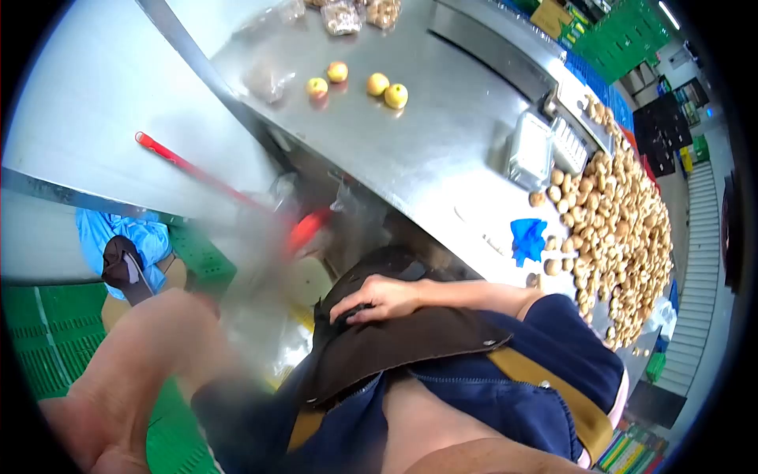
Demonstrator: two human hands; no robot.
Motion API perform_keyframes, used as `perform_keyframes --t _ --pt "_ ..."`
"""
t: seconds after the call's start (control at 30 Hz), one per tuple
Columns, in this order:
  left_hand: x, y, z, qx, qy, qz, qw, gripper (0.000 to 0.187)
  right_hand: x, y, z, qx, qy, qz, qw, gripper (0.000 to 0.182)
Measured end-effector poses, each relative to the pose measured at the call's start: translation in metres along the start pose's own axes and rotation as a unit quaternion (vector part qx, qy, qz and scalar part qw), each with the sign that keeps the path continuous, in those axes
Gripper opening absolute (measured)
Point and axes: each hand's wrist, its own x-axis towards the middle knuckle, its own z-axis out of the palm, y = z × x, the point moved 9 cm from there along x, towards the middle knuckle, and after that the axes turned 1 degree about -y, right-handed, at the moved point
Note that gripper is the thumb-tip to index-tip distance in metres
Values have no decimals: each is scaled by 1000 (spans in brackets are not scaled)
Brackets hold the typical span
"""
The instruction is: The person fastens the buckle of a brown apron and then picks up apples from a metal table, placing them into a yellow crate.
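My right hand (383, 299) is in front of my waist, its fingers curled on the edge of a dark brown apron (410, 344). The apron lies bunched over my navy top (545, 355). My left arm (158, 340) is bent up close to the camera at the left. Its hand lies beyond the lower left edge, so the fingers are hidden. Beyond my right arm, on the metal table, are a crumpled blue glove (528, 239) and a white-handled tool (557, 255), beside a large heap of small brown mushrooms (624, 229).
Several yellow-red apples (378, 84) and bagged produce (342, 16) lie on the metal table (442, 134). Clear plastic tubs (530, 150) stand by the heap. A red handle (193, 170) leans at left. Blue clothing (158, 233) lies near green crates (55, 324).
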Motion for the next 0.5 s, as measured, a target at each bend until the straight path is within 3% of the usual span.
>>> perform_keyframes --t 0.13,0.27,0.37,0.43,0.5 --pt "-7 17 1 17 -1 11 1000 40 -2 0 -1 5 -27 49 998 29" --pt "-11 12 2 30 -14 1 999 39 0 -6 -4 -1 10 -19 1000 30" --pt "-27 4 4 33 -40 -32 998 39 -1 15 5 -68 -39 12 997 33" --pt "-36 -3 3 36 -67 -47 996 39 -2 24 6 -59 -9 -36 998 36" --pt "-48 -18 7 44 -101 -82 991 38 -1 32 14 -20 -95 86 992 36"
